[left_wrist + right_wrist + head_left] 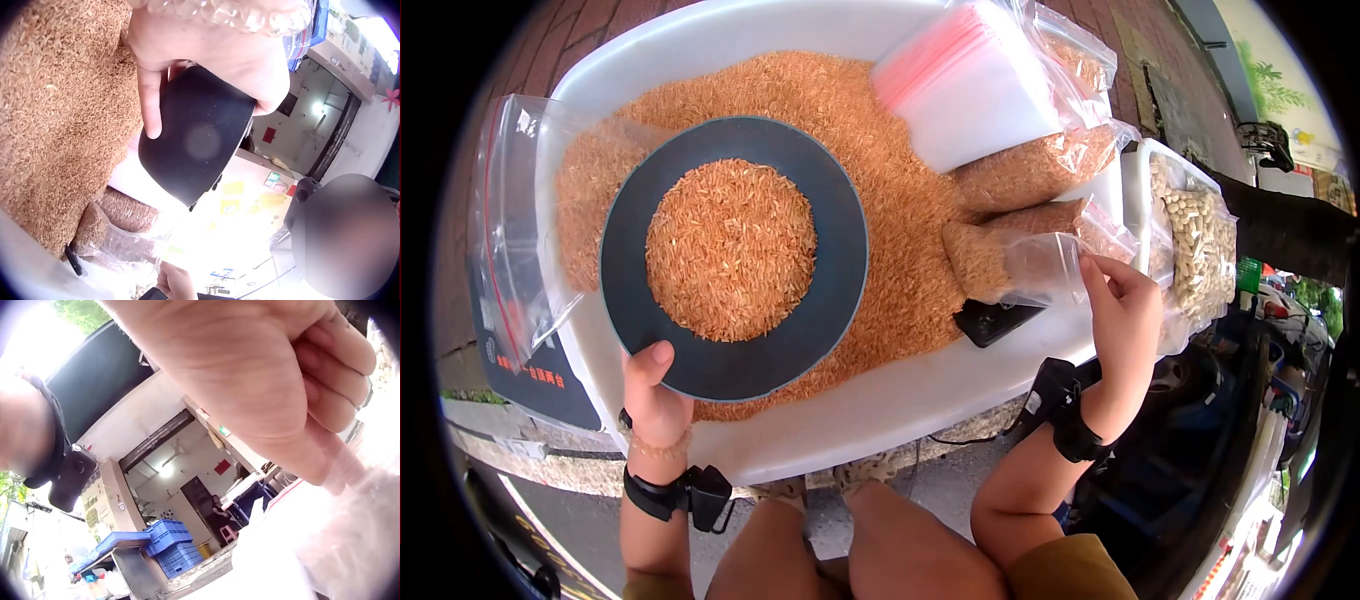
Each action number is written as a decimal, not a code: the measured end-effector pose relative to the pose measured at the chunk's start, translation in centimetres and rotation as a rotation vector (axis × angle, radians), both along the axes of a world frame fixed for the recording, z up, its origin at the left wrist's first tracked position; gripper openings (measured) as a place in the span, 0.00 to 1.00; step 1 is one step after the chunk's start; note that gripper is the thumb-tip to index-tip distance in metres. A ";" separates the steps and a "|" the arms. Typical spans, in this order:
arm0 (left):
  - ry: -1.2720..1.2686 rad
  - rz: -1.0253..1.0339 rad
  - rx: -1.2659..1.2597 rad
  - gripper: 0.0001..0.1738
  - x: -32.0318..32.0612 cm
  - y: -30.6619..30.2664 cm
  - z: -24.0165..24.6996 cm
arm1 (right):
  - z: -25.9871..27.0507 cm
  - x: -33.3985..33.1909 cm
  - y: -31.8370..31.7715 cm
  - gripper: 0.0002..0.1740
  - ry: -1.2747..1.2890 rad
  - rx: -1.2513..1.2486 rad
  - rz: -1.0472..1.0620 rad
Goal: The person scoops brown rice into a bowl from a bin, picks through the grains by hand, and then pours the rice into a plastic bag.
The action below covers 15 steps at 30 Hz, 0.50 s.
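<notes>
My left hand (658, 392) grips the near rim of a dark grey bowl (830, 310), thumb over the edge. A round heap of reddish-brown rice (730, 250) lies in its middle. In the left wrist view, the bowl's dark underside (194, 128) shows with fingers against it. At the right, my right hand (1125, 305) pinches the top edge of a clear plastic bag (1040, 265) with thumb and forefinger. Rice fills the bag's lower end, which lies at the edge of the big rice pile (910, 250). The other fingers curl inward in the right wrist view.
A white tub (790, 445) holds the pile. Filled rice bags (1030, 170) and a stack of red-edged zip bags (970, 90) lie at its right. A black phone-like object (995, 322) sits below. An empty-looking zip bag (520, 230) hangs left; bagged peanuts (1195, 235) stand right.
</notes>
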<state>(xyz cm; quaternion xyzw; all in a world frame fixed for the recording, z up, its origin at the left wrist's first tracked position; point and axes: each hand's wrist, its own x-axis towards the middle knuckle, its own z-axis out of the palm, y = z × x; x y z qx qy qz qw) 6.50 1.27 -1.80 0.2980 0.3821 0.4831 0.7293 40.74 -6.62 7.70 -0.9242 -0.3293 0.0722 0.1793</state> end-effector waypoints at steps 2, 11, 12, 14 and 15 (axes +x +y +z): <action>0.001 -0.008 -0.027 0.28 0.0 0.0 0.1 | 0.0 -0.5 0.5 0.13 -0.023 -0.064 0.012; 0.001 -0.008 -0.041 0.28 -0.1 0.1 0.0 | -0.8 -1.5 0.8 0.10 -0.010 -0.187 0.284; 0.002 -0.007 -0.042 0.28 0.0 0.1 0.0 | -0.6 -1.7 0.9 0.09 0.013 -0.281 0.258; -0.012 -0.024 -0.027 0.28 0.2 0.2 0.2 | -0.7 -1.8 0.9 0.09 0.040 -0.375 0.233; -0.008 -0.022 -0.029 0.28 0.2 0.2 0.2 | -0.9 -1.8 0.8 0.09 0.086 -0.382 0.270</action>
